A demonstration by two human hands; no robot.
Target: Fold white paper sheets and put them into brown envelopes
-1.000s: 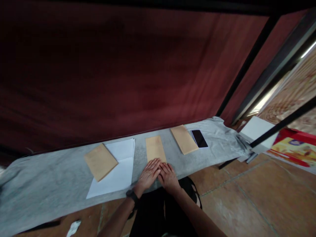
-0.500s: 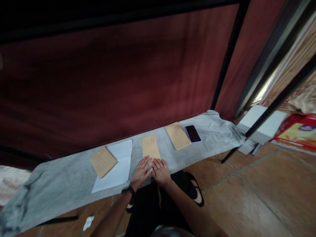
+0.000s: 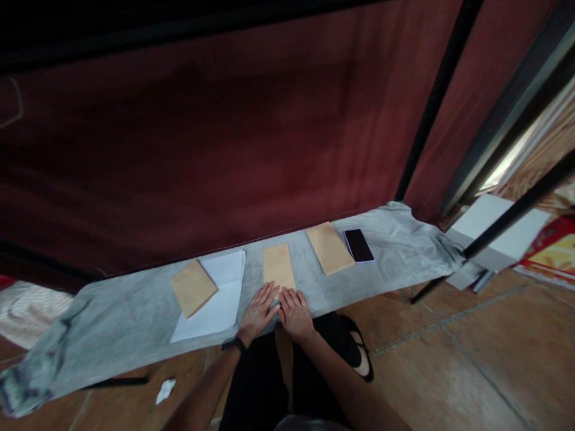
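Note:
My left hand [image 3: 259, 310] and my right hand [image 3: 294, 312] lie flat side by side on a grey cloth [image 3: 112, 326], fingers stretched out, holding nothing. Their fingertips touch the near end of a brown envelope [image 3: 278, 265] in the middle. A black band sits on my left wrist. To the left a second brown envelope [image 3: 193, 287] rests on white paper sheets [image 3: 215, 308]. To the right lies a third brown envelope [image 3: 329, 248], with a dark phone [image 3: 359, 245] beside it.
A dark red curtain [image 3: 224, 143] hangs right behind the cloth. Black metal poles [image 3: 438, 96] stand at the right, by a white box [image 3: 494, 230] and a red printed carton [image 3: 554, 251]. Tiled floor [image 3: 449, 371] lies around; a crumpled white scrap [image 3: 164, 391] sits near my left.
Both hands have stayed flat at the middle envelope's near end. The camera has shifted, so the cloth and envelopes appear smaller and farther away.

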